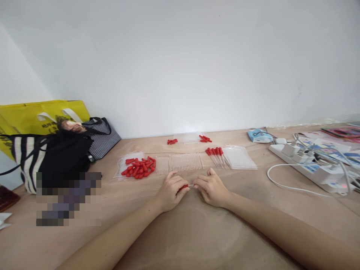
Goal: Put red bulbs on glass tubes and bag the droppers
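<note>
My left hand pinches a red rubber bulb, its end pointing right. My right hand grips a thin clear dropper tube that meets the bulb between the two hands. Beyond my left hand lies a pile of red rubber bulbs on clear plastic bags. A row of clear dropper tubes lies behind both hands. To its right are several droppers with red bulbs fitted, side by side next to a stack of clear zip bags.
Near the wall are two small groups of red bulbs with more clear tubes between them. A white power strip with plugs and cables stands right, near a blue packet. A black bag and a yellow bag stand left.
</note>
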{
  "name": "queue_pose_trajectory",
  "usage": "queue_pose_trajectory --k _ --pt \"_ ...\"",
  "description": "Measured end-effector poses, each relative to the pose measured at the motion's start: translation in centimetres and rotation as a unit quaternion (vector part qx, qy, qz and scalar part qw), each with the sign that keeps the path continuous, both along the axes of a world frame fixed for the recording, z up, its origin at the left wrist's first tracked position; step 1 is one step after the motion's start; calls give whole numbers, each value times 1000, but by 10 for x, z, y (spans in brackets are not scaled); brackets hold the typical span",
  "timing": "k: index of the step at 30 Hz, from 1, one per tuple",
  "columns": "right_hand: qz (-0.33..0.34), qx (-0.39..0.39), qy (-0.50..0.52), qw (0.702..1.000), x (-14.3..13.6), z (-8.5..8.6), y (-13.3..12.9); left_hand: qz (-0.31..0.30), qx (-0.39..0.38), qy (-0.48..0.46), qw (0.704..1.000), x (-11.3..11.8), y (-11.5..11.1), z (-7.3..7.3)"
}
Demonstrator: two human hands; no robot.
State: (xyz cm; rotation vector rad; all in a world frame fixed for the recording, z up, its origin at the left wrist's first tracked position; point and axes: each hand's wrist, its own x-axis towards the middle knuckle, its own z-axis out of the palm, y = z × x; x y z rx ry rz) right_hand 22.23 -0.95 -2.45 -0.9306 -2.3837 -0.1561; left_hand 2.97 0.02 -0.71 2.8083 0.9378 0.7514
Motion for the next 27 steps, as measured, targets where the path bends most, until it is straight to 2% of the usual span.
queue_pose_trajectory --k 4,8,20,24,27 --pt "2 -32 7 999 1 3 2 14 -1 -14 1000 0 0 1" --pt "-6 -30 6 1000 4 5 4 41 -9 -45 998 -1 1 3" --pt "8 -22 2 1000 8 7 5 27 -34 -61 997 -3 3 3" --pt "-44 -7 -2 999 13 6 7 68 -28 -67 995 -4 3 3" --pt "-150 -2 45 988 24 3 16 122 -45 -99 987 -5 3 1"
